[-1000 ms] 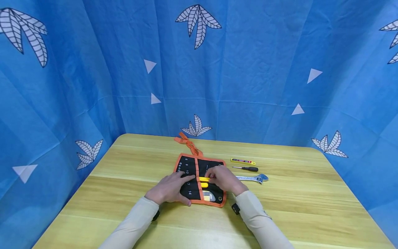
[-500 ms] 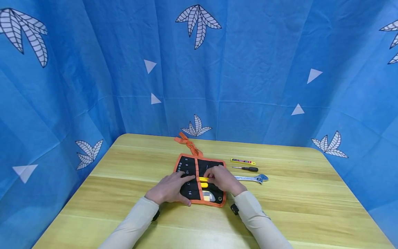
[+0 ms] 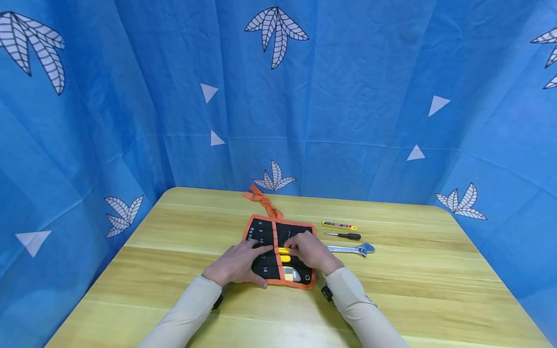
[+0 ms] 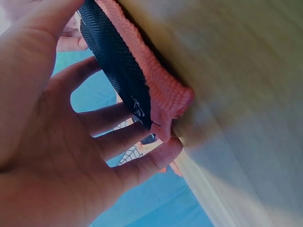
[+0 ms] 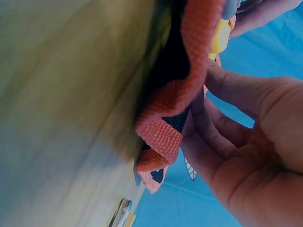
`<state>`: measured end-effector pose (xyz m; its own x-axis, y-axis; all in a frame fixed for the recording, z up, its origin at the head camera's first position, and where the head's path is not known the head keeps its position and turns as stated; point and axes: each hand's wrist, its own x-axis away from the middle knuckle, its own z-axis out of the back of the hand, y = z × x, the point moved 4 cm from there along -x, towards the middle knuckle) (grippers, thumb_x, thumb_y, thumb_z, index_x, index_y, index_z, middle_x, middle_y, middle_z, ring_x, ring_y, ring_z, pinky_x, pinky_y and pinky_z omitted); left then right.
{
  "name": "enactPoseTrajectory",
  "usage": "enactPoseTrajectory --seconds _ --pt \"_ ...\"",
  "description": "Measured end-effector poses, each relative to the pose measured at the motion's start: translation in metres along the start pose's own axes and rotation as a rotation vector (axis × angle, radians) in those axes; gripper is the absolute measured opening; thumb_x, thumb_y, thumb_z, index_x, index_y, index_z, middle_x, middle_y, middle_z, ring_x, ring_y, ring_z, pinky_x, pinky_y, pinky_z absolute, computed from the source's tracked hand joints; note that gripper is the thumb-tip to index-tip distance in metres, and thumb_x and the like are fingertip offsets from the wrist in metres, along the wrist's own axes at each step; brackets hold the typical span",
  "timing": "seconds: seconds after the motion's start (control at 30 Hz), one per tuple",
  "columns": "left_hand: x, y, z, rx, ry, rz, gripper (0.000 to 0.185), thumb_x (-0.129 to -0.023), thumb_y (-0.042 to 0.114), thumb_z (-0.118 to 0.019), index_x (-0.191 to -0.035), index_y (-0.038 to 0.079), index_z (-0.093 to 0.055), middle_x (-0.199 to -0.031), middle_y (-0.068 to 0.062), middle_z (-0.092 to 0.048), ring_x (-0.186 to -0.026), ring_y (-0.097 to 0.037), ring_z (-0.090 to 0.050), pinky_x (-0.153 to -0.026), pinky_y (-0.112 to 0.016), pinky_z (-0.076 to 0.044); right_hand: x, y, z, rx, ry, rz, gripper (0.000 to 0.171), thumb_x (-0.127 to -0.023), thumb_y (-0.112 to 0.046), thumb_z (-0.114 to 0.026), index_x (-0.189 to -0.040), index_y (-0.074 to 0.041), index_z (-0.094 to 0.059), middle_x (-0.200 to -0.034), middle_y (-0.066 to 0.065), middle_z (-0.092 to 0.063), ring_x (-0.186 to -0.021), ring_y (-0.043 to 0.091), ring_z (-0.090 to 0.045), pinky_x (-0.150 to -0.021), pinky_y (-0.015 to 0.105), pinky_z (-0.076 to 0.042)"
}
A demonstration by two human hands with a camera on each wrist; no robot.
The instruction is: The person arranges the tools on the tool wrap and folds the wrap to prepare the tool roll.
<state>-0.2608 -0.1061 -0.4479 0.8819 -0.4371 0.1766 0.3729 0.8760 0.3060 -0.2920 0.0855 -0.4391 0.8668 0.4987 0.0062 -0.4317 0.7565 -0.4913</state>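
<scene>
A black tool roll [image 3: 266, 237] with orange trim lies open on the wooden table [image 3: 174, 227], its orange tie straps [image 3: 262, 199] trailing toward the back. My left hand [image 3: 237, 263] presses flat on its left half with straight fingers, also seen in the left wrist view as the left hand [image 4: 118, 137] beside the roll's edge [image 4: 118, 71]. My right hand [image 3: 310, 251] covers the right half, its fingertips pinching a yellow-handled tool [image 3: 284, 251] that lies across the roll. In the right wrist view the right hand [image 5: 227, 137] lies over the orange trim [image 5: 165, 118], near the yellow handle [image 5: 220, 35].
Right of the roll lie a yellow utility knife [image 3: 340, 225], a small black-handled screwdriver [image 3: 345, 236] and an adjustable wrench [image 3: 354, 249]. Blue patterned cloth [image 3: 348, 96] walls in the table on three sides.
My right hand and forearm have edged slightly to the left on the roll. The left hand and the tools have stayed put.
</scene>
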Motion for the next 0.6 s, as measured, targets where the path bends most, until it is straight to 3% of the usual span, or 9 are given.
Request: enactPoseTrajectory --seconds 0.23,0.6 --pt "0.0022 0.0016 0.001 -0.002 0.005 -0.005 0.095 -0.073 0.058 -0.087 -0.153 0.028 -0.048 -0.159 -0.019 -0.041 -0.145 -0.043 -0.039 -0.114 -0.06 -0.038 -0.0004 -0.0022 -0.0016 0.0 0.0 0.025 0.02 -0.098 -0.003 -0.066 -0.113 -0.006 -0.078 -0.103 0.009 -0.074 -0.069 0.015 -0.055 -0.07 0.03 -0.052" --pt "0.0019 0.0005 0.0011 0.009 0.008 -0.015 0.095 -0.073 0.059 -0.087 -0.153 0.027 -0.049 -0.16 -0.019 -0.04 -0.146 -0.042 -0.039 -0.114 -0.061 -0.038 0.0003 -0.0008 0.002 -0.02 -0.011 -0.041 0.018 -0.094 0.0 -0.071 -0.111 -0.007 -0.073 -0.102 0.008 -0.073 -0.091 0.02 -0.067 -0.091 0.04 -0.059"
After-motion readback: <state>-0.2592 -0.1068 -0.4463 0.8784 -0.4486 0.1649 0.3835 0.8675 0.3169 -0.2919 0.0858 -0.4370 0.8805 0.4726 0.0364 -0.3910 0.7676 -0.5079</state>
